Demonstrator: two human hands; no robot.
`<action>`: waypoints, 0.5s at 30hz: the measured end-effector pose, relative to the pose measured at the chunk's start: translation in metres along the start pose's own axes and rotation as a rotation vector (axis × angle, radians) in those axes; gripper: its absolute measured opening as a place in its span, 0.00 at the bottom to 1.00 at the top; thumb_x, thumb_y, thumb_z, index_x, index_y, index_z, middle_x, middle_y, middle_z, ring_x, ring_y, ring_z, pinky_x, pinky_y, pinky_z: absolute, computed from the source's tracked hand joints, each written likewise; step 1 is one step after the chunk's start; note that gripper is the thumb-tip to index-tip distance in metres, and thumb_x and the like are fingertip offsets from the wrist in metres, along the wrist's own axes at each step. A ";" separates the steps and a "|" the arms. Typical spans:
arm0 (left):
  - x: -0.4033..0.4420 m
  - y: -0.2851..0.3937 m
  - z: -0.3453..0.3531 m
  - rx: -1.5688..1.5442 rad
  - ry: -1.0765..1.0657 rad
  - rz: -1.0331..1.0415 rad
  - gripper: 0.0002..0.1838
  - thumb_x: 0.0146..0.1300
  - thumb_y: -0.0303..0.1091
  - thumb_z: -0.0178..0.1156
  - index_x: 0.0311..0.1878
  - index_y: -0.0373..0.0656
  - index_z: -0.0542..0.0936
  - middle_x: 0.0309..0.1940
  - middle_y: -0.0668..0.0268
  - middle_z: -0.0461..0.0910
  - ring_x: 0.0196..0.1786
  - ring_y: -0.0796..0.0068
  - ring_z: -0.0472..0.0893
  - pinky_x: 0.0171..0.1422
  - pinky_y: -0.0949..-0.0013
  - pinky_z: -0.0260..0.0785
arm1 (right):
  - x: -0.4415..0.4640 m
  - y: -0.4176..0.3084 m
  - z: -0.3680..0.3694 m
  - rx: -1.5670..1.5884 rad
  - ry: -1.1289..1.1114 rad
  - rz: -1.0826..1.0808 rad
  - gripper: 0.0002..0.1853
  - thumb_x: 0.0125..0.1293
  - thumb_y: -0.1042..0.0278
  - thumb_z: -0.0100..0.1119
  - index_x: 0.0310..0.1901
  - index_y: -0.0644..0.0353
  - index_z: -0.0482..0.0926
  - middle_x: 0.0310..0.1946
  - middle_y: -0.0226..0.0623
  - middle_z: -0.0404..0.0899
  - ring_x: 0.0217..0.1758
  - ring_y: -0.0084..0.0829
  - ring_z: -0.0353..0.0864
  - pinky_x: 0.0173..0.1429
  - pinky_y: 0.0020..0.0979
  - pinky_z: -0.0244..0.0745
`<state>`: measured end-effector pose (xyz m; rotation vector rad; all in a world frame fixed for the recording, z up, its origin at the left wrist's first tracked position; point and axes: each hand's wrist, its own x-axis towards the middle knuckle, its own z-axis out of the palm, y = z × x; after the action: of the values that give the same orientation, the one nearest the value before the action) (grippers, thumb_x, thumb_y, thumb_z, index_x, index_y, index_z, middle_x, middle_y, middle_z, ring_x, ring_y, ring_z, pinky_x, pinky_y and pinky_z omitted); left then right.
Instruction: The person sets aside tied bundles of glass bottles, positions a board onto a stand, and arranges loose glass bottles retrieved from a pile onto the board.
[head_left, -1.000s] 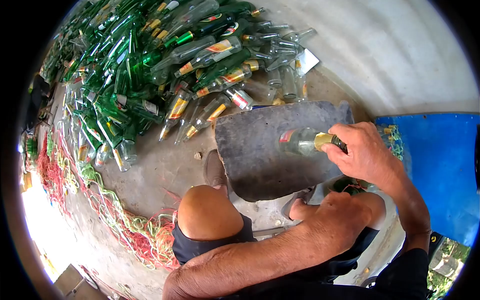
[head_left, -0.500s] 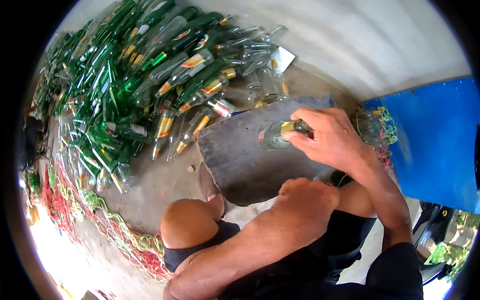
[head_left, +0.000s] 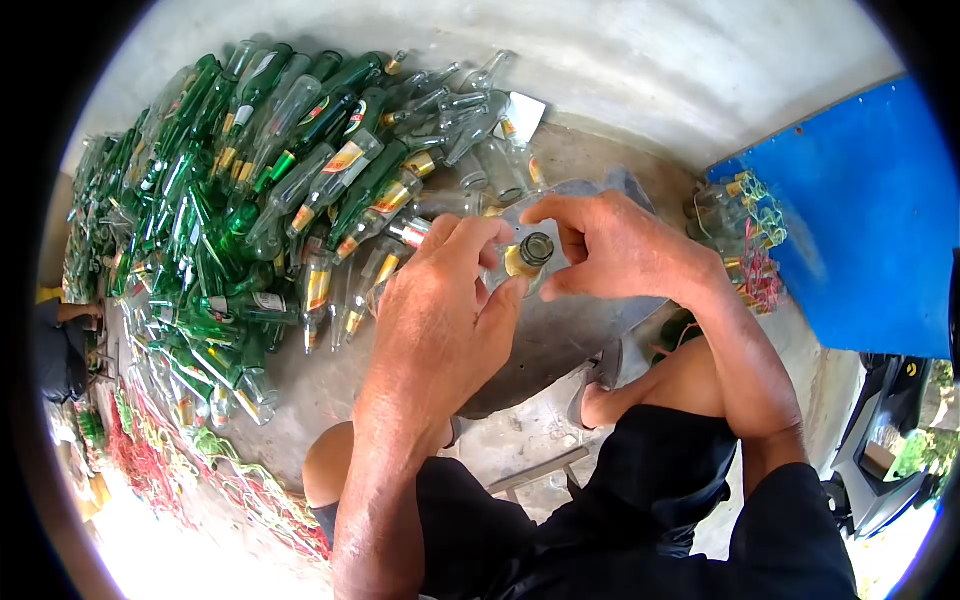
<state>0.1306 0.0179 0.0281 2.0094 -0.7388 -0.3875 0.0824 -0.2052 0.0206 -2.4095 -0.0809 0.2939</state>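
A clear glass bottle (head_left: 536,250) with a gold foil collar stands with its uncapped mouth towards me, over the grey board in front of my knees. On its left side is my left hand (head_left: 440,290), thumb and forefinger apart and curved about the neck; whether the fingertips touch the glass I cannot tell. My right hand (head_left: 625,250) is at the bottle's other side, its thumb and forefinger spread apart around the neck. Under the hands lies the dark grey board (head_left: 530,375), its far corner showing beyond them.
A large heap of green and clear bottles (head_left: 230,190) lies against the wall at left. Red and green cords (head_left: 230,465) trail across the floor. At right stand a blue panel (head_left: 830,220) and bottles tied with string (head_left: 745,230). Another person (head_left: 65,345) is at far left.
My left hand has risen from near my lap to the bottle, and its fist has opened. The right fingers have parted from the bottle neck. The bottle now appears more upright, and the view has shifted.
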 end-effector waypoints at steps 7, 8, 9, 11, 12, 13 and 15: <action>0.018 -0.015 0.026 0.112 -0.007 0.142 0.24 0.61 0.27 0.68 0.63 0.41 0.80 0.51 0.54 0.82 0.38 0.62 0.87 0.46 0.58 0.79 | 0.001 0.024 -0.001 -0.032 -0.092 0.077 0.26 0.54 0.68 0.73 0.57 0.62 0.83 0.27 0.43 0.83 0.35 0.39 0.86 0.41 0.40 0.78; 0.019 -0.014 0.030 0.134 -0.030 0.135 0.23 0.62 0.28 0.67 0.61 0.42 0.79 0.50 0.53 0.82 0.38 0.58 0.88 0.48 0.56 0.79 | 0.003 0.032 -0.001 -0.040 -0.124 0.093 0.25 0.54 0.68 0.72 0.56 0.62 0.83 0.27 0.44 0.83 0.36 0.40 0.87 0.42 0.40 0.78; 0.020 -0.013 0.034 0.138 -0.045 0.122 0.22 0.62 0.27 0.67 0.61 0.42 0.79 0.49 0.54 0.83 0.39 0.57 0.88 0.48 0.56 0.79 | 0.005 0.042 -0.001 -0.049 -0.157 0.111 0.24 0.55 0.68 0.71 0.55 0.62 0.83 0.28 0.44 0.83 0.37 0.41 0.87 0.43 0.41 0.78; 0.020 -0.014 0.041 0.142 -0.083 0.085 0.21 0.62 0.27 0.67 0.59 0.42 0.79 0.48 0.54 0.83 0.39 0.56 0.88 0.49 0.55 0.79 | 0.007 0.073 0.009 -0.097 -0.056 0.077 0.21 0.56 0.69 0.70 0.52 0.62 0.83 0.26 0.40 0.80 0.32 0.40 0.82 0.39 0.41 0.77; 0.021 -0.016 0.044 0.130 -0.090 0.069 0.19 0.63 0.27 0.66 0.58 0.42 0.78 0.45 0.55 0.84 0.41 0.55 0.88 0.49 0.54 0.79 | 0.008 0.091 0.016 -0.119 -0.007 0.063 0.19 0.57 0.69 0.69 0.51 0.62 0.83 0.25 0.38 0.78 0.29 0.39 0.80 0.37 0.40 0.76; 0.022 -0.017 0.047 0.146 -0.076 0.069 0.19 0.64 0.28 0.66 0.57 0.42 0.78 0.45 0.54 0.84 0.41 0.55 0.88 0.49 0.54 0.79 | 0.012 0.108 0.022 -0.192 -0.045 0.051 0.18 0.57 0.70 0.69 0.50 0.63 0.82 0.27 0.40 0.79 0.33 0.41 0.82 0.40 0.41 0.76; 0.022 -0.019 0.049 0.180 -0.044 0.061 0.19 0.64 0.28 0.67 0.57 0.42 0.78 0.44 0.54 0.84 0.42 0.55 0.89 0.50 0.54 0.78 | 0.025 0.136 0.030 -0.337 -0.128 0.018 0.17 0.58 0.70 0.69 0.49 0.63 0.82 0.31 0.45 0.81 0.41 0.44 0.85 0.44 0.43 0.77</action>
<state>0.1279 -0.0210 -0.0135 2.1459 -0.8864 -0.3405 0.0971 -0.2852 -0.0956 -2.7232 -0.1790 0.4751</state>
